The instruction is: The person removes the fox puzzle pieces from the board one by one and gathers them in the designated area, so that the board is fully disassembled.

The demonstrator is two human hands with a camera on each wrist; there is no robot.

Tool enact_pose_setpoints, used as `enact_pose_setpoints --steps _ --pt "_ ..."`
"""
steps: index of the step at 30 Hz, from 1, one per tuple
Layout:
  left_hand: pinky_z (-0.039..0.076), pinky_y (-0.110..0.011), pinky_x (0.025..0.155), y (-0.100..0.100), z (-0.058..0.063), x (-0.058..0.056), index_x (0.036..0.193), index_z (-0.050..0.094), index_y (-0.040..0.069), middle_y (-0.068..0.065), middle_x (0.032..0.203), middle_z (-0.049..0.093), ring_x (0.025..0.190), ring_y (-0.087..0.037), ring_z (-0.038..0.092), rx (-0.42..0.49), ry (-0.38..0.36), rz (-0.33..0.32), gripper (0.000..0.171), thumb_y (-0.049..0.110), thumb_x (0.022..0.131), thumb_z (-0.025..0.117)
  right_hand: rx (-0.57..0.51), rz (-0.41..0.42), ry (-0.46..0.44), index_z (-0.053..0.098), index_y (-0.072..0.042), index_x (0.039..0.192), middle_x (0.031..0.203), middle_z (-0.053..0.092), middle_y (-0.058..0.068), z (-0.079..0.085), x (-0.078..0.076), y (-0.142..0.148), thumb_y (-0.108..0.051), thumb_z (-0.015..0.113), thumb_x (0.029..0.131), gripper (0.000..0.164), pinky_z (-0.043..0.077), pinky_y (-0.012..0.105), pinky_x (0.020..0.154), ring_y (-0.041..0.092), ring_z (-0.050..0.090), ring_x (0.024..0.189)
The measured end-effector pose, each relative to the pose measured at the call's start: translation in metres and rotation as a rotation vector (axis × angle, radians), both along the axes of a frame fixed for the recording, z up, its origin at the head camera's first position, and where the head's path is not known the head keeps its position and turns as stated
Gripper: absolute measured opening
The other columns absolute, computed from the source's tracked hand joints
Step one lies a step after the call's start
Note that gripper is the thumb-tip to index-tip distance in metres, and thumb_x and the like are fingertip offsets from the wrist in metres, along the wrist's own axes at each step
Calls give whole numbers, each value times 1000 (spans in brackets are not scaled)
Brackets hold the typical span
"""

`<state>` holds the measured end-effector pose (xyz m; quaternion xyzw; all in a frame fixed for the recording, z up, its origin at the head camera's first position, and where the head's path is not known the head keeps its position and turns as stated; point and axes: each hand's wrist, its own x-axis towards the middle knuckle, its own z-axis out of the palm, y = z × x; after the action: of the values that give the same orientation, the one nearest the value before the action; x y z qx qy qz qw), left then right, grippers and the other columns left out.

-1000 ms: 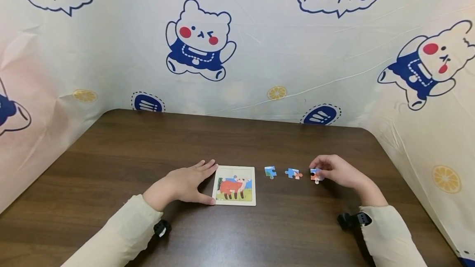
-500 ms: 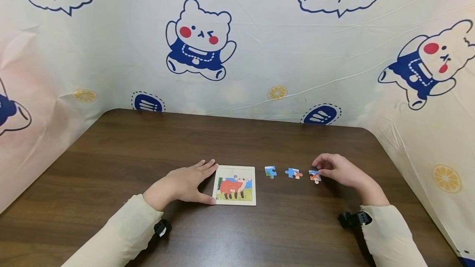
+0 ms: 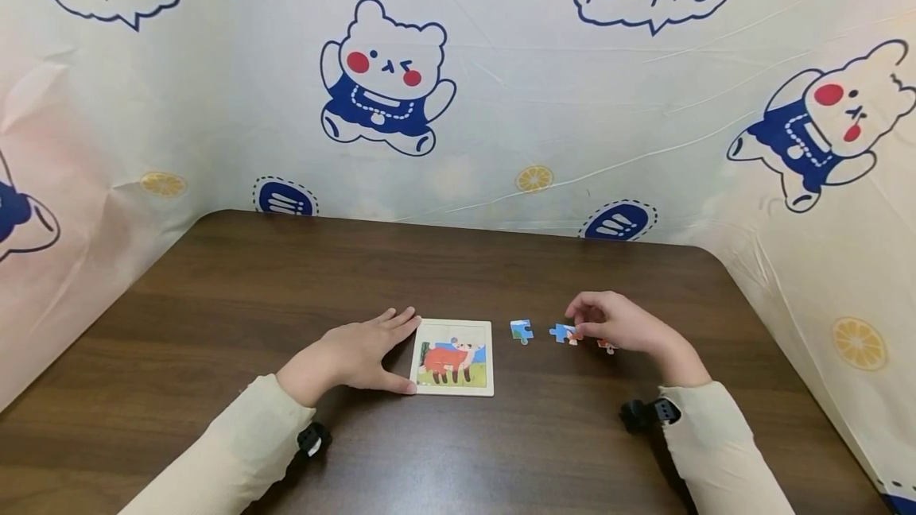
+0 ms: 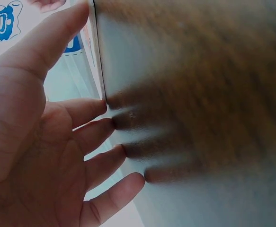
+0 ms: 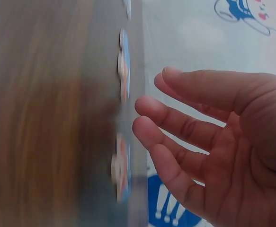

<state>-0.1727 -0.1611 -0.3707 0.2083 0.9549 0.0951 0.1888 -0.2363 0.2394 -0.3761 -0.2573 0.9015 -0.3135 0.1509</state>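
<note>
Well — bear-printed sheeting (image 3: 494,114) backs the brown table (image 3: 444,451).

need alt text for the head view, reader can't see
A left hand touches a framed animal picture on a brown table; the right hand hovers by three loose jigsaw pieces. A bear-print backdrop hangs behind.

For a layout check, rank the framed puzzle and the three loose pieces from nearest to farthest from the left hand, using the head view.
1. Framed puzzle: against the left hand.
2. Leftmost piece: just right of the puzzle.
3. Middle piece: farther right.
4. Rightmost piece: partly hidden by the right hand.
</note>
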Motion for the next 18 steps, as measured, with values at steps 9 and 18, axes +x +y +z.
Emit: enact_pose_setpoints --steps 9,18 --pt "39 -57 109 -1 -1 -1 158 28 15 -3 167 21 153 -30 22 5 4 -4 102 63 79 72 -36 70 -54 64 0 112 87 62 8 3 -3 -34 -6 61 96 17 50 26 59 17 56 65" --pt "38 -57 110 -1 -1 -1 158 28 15 -3 167 22 153 -30 23 4 6 -5 102 63 80 72 -16 106 -35 66 -2 109 88 63 3 1 -6 -63 -6 64 95 15 50 25 67 15 56 78"
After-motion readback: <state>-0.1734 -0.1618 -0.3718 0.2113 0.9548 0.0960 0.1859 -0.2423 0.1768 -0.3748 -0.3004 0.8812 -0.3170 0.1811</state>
